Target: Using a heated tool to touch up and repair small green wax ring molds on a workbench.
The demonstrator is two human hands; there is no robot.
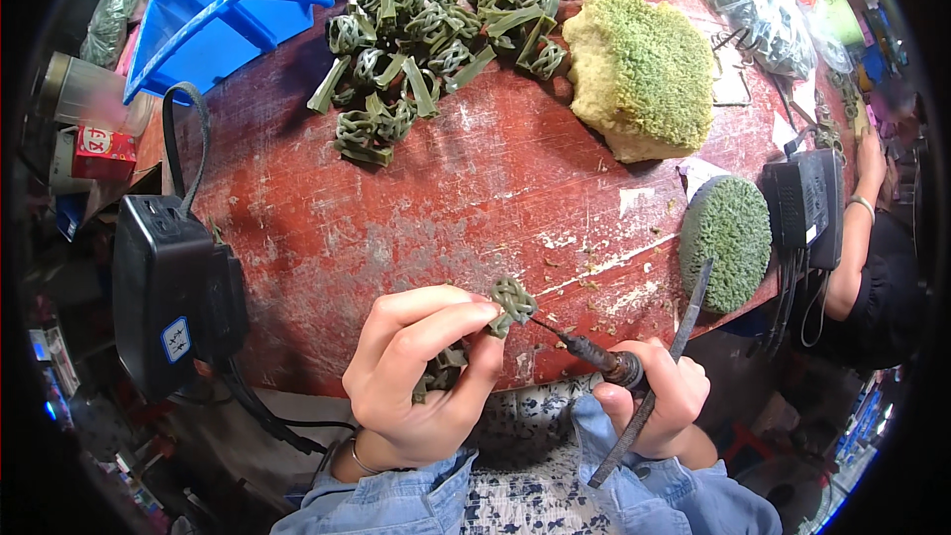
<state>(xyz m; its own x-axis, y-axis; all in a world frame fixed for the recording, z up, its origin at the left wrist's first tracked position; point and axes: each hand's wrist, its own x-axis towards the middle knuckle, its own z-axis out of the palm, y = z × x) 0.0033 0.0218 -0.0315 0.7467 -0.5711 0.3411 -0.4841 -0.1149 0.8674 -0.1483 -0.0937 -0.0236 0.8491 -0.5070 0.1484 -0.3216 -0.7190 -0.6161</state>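
My left hand point(421, 381) pinches a small dark green, waxy-looking openwork piece point(512, 299) between thumb and fingertips, above the table's near edge. Another green piece point(442, 369) is tucked into the same palm, partly hidden by the fingers. In my right hand point(666, 398) is a pen-shaped tool point(606, 362) with a dark grip and a thin metal tip, like a wax pen. The tip meets the right side of the pinched piece, or comes very close. A long flat metal file point(626, 444) also lies in that hand, slanting up past the fingers.
Several similar green pieces point(416, 25) are heaped at the back of the red table point(327, 238). A yellow-green sponge point(644, 74) and an oval green pad point(728, 238) lie right. Black boxes point(163, 287) with cables flank both sides. Back left stands a blue bin point(233, 5); another person's arm point(860, 228) shows right.
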